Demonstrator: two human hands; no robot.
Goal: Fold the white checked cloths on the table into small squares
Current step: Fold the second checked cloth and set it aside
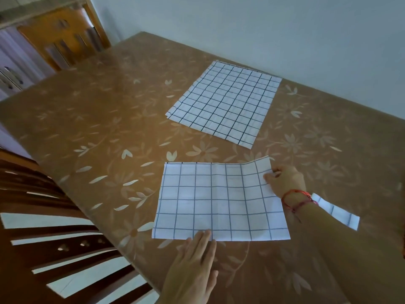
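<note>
Your brown floral table (109, 119) runs back to a pale wall (263, 23), with bare surface along its left side. The far cloth stack (225, 102) sits askew by the wall. The near cloth (219, 200) lies before you, long axis left to right. Your left hand (192, 266) presses its near edge, fingers straight. Your right hand (285, 181) pinches its raised far-right corner.

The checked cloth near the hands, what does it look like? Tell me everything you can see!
The near cloth is white with a thin dark grid. It looks thin and soft and has faint fold creases. It lies almost flat on the brown flowered table as a wide rectangle. The right hand pinches its far right corner, which is lifted slightly. The left hand touches its near edge with straight fingers.
</note>
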